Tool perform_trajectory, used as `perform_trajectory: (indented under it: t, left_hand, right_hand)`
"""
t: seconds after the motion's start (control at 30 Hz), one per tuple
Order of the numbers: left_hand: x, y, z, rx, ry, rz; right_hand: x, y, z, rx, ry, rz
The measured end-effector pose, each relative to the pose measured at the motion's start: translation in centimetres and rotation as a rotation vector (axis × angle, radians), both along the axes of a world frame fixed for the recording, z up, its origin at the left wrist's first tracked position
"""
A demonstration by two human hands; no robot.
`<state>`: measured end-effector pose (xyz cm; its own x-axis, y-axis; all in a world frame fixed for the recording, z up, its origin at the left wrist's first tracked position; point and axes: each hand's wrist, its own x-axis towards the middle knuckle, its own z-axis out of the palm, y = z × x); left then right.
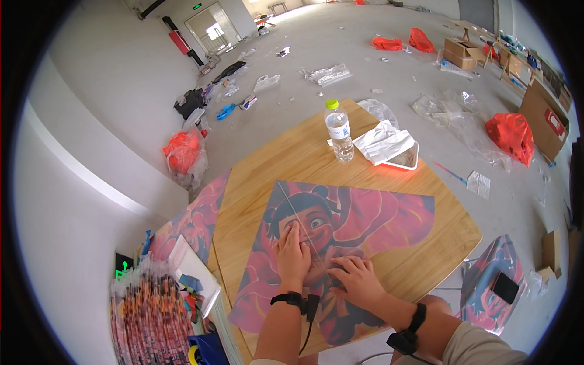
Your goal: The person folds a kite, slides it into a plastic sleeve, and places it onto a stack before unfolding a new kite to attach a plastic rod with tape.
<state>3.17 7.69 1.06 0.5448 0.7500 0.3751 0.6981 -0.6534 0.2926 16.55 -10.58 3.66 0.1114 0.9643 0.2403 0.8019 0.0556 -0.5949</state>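
A large printed sheet (383, 216) with a cartoon figure in pink, red and dark blue lies on the wooden table (261, 170). A thin pale line (294, 207) crosses it at a slant, from its top edge down between my hands; whether it is a seam or a strip, I cannot tell. My left hand (292, 258) rests on the printed face, left of that line, fingers stretched out. To the right of the line, my right hand (359, 283) touches the sheet with spread, slightly bent fingers. Neither hand visibly holds anything.
At the table's far side stand a water bottle (339, 134) and a tray (404, 161) with white paper on top. Stacked wrapped prints (149, 313) sit at lower left. A phone (505, 287) lies on a printed surface at right. Plastic wrap (450, 112) litters the floor.
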Motion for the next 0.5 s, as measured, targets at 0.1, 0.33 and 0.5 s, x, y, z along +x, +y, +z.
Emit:
perform_trajectory:
  t: [0.1,0.33,0.5]
  left_hand:
    - [0.07,-0.03,0.05,0.0,-0.004,-0.003]
    - [0.35,-0.31,0.57,-0.012,-0.002,0.004]
    - [0.12,-0.25,0.37,-0.014,-0.004,0.004]
  right_hand:
    - [-0.05,0.07,-0.01,0.008,0.005,-0.012]
    - [-0.05,0.18,0.08,0.011,0.012,-0.028]
    - [-0.12,0.25,-0.08,0.024,0.011,-0.029]
